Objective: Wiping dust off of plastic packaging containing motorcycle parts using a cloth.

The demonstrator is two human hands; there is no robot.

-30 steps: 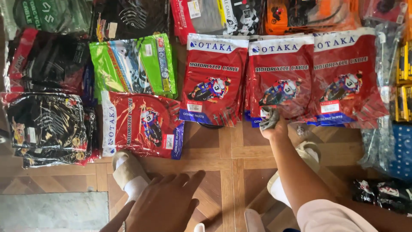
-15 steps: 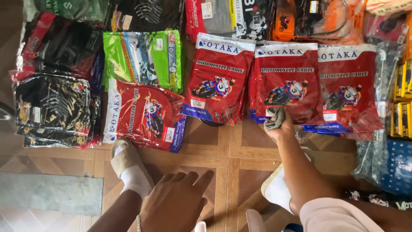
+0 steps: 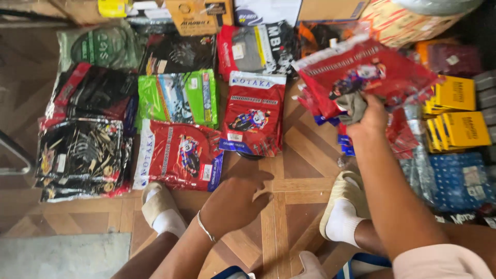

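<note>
My right hand grips a stack of red plastic packets with a motorcycle picture, together with a small grey cloth, and holds them tilted above the floor at the upper right. My left hand hovers low over the wooden floor with fingers apart and nothing in it, a thin bracelet on its wrist. Just beyond it lie two more red packets, one upright and one sideways.
Green packets and black packets lie in piles to the left. Yellow boxes and blue packets sit at the right. Cardboard boxes line the far edge. My feet in socks and sandals rest on the floor.
My right hand has lifted the red packets off the floor and tilted them up to the right. The view shifted lower. My left hand stayed low near the floor.
</note>
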